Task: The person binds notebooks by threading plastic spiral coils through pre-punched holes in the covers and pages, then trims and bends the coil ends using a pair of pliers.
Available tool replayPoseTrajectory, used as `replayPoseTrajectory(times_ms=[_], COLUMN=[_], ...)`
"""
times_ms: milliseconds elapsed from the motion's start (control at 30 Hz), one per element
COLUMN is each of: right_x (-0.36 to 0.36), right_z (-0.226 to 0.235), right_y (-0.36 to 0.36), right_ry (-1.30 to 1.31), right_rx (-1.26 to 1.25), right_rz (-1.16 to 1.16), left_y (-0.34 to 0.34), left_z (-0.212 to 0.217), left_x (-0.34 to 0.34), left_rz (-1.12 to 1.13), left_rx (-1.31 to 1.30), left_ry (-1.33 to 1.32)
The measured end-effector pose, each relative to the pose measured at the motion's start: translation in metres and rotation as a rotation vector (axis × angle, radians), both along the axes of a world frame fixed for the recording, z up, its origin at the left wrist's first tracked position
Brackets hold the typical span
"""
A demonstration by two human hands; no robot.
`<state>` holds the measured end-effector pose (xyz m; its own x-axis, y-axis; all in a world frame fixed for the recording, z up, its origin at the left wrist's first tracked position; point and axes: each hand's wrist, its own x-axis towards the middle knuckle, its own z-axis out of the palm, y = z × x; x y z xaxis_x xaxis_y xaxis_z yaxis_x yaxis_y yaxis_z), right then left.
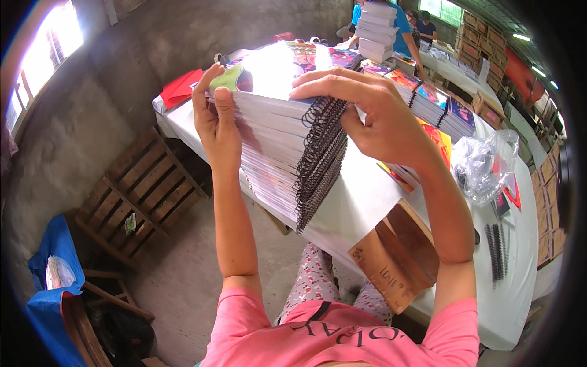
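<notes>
A tall stack of spiral-bound notebooks (272, 144) stands at the near edge of the white-covered table, black coils facing right and page edges facing me. Glare washes out part of the top cover. My left hand (218, 122) is upright at the stack's left corner, its thumb on the near side and its fingers round the far one. Across the top right corner lies my right hand (373, 113), fingers on the cover and thumb down by the coils. The stack is held between both hands.
More notebook stacks (428, 101) line the table to the right, near a clear plastic bag (486, 165) and loose black coils (496, 251). A wooden box (394, 257) sits at the near edge. Left stands a slatted wooden pallet (143, 196). A person in blue (403, 40) is beyond.
</notes>
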<state>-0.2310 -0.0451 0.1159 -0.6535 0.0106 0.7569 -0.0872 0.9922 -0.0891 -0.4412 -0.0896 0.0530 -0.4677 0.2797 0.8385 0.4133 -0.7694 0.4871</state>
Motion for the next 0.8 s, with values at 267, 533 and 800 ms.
replayPoseTrajectory(times_ms=[267,533,800], right_x=[0.013,0.249,0.275], right_z=[-0.004,-0.119,-0.209], right_y=[0.001,0.143,0.171], right_ry=[0.103,-0.093,0.07], right_rx=[0.071,-0.513,-1.716], right_rz=[-0.023,-1.19,-0.929], left_y=[-0.003,-0.057,-0.07], left_z=[-0.001,-0.071,-0.208], left_x=[-0.017,0.094,0.23], left_rz=[0.028,0.192,-0.749], left_rx=[-0.018,0.289,-0.329], left_ry=[0.065,0.157,1.196])
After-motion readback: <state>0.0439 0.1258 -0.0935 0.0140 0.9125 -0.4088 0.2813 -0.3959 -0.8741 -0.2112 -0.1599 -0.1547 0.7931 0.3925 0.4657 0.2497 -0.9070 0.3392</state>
